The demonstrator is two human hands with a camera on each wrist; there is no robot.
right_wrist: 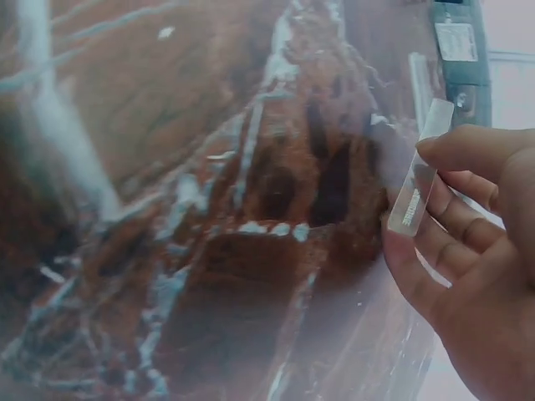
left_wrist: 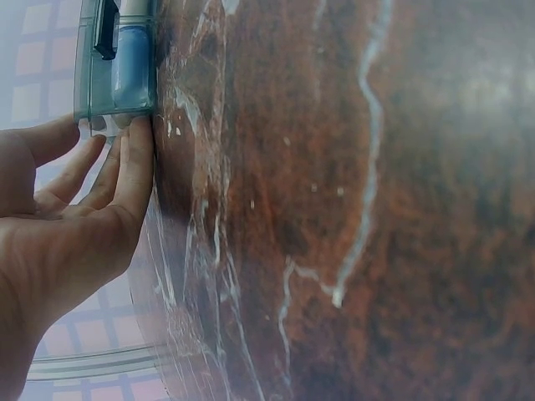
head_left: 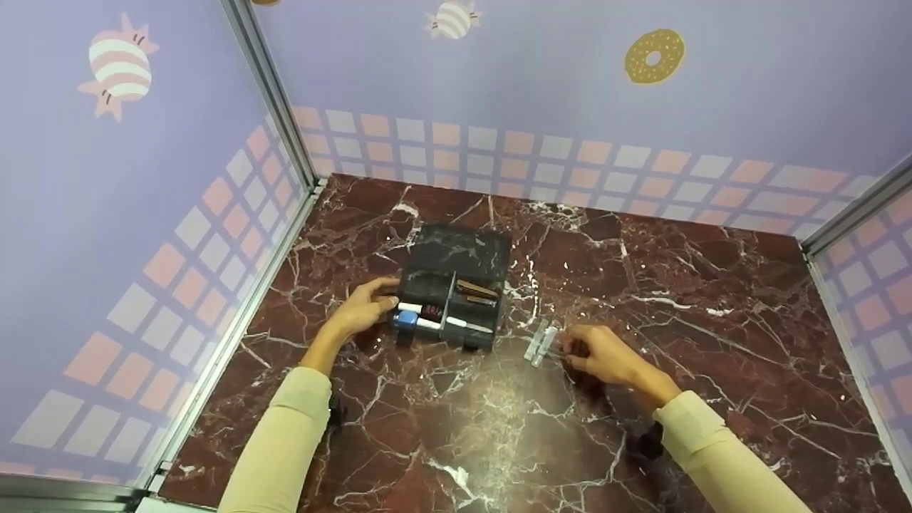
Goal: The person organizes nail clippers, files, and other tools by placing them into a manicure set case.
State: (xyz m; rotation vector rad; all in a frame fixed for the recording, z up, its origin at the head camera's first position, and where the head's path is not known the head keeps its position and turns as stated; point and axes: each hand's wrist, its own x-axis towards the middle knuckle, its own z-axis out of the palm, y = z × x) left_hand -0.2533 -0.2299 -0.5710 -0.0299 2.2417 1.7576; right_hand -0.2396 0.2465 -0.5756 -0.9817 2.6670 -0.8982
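A dark see-through divided case [head_left: 422, 286] lies on the marbled table with its lid [head_left: 459, 251] swung back. My left hand [head_left: 360, 310] grips its left end, thumb and fingertips at the wall in the left wrist view. Inside, the left front compartment holds a blue item [head_left: 407, 318] and white and dark red pieces. A white pen-like stick [head_left: 467, 325] and brown-and-gold slim pieces [head_left: 477, 290] lie on the right side. To the right, my right hand [head_left: 602, 354] pinches a small clear plastic strip [right_wrist: 410, 205] by its edges. Another clear strip [right_wrist: 417, 79] lies beyond it.
Purple panels with pink and white squares wall the table in at the back [head_left: 556, 153], left [head_left: 171, 249] and right. Metal rails [head_left: 285, 107] run along their joins. The dark red tabletop [head_left: 442, 427] has white veins.
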